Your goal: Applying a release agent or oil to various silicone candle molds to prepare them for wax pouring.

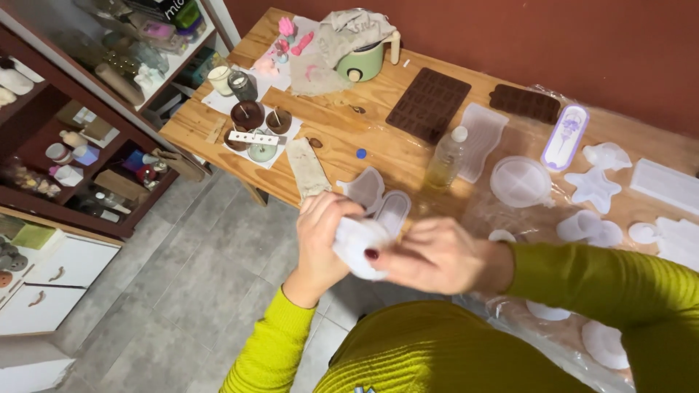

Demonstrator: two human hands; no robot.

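While both hands meet above the wooden table [408,156], left hand [320,236] and right hand [437,255] each keep a clamped grip on a white mould [357,244]

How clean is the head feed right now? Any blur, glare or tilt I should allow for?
Head view: the left hand, right hand and the white piece between them are slightly motion-soft; the wooden table runs diagonally, so the frame is tilted; the clear plastic sheet shows mild sheen, no harsh glare; lighting is even, shadows soft.
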